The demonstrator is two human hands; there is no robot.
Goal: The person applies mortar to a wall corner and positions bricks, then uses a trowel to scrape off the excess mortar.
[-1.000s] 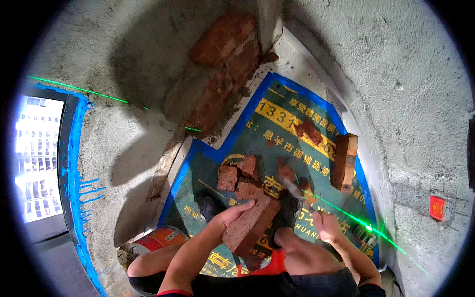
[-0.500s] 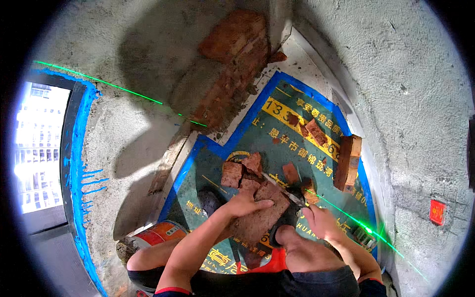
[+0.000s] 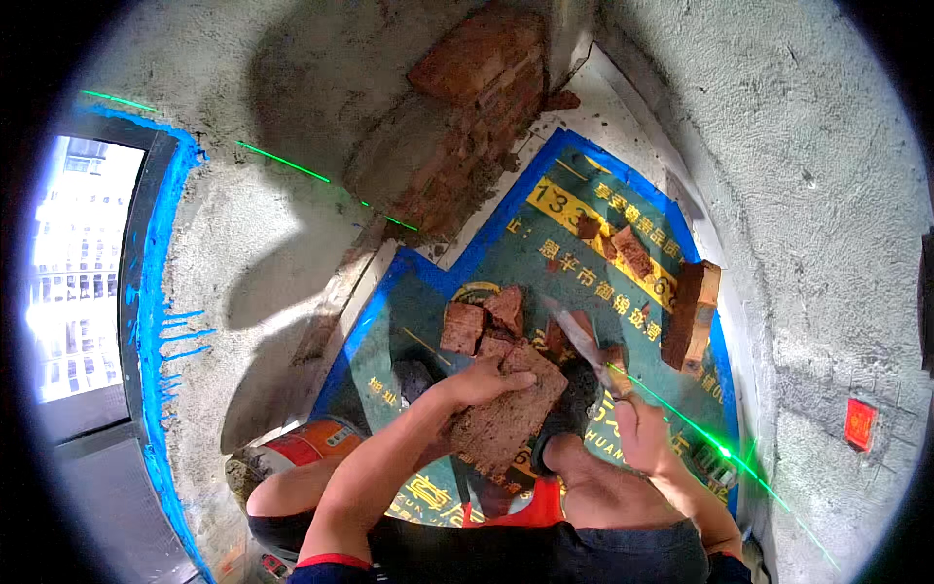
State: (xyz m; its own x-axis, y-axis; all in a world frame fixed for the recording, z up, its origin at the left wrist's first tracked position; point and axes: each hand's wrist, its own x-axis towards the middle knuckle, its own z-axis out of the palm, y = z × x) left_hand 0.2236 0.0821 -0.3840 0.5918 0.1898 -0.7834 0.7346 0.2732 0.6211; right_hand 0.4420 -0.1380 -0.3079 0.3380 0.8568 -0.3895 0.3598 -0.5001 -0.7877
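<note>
My left hand (image 3: 484, 382) grips a large, rough red-brown brick (image 3: 506, 425) from its upper left, thumb across the broad face, the brick tilted between my legs. In my right hand (image 3: 637, 428) is a long-bladed hand tool (image 3: 582, 336), blurred by motion, its pale blade pointing up and left, apart from the held brick. Just beyond that brick lie several broken brick pieces (image 3: 462, 328), and another fragment (image 3: 569, 336) is partly behind the blade.
A printed green floor sheet (image 3: 389, 321) is edged with blue tape. A brick piece (image 3: 693, 313) stands along its right edge; rubble (image 3: 632, 251) lies farther back. A bucket (image 3: 297, 448) is at lower left, rough walls (image 3: 798, 195) around, a green laser line crossing.
The held brick has turned, showing more of its broad face. The blade came down to the brick's upper right edge half a second ago and is now raised off it.
</note>
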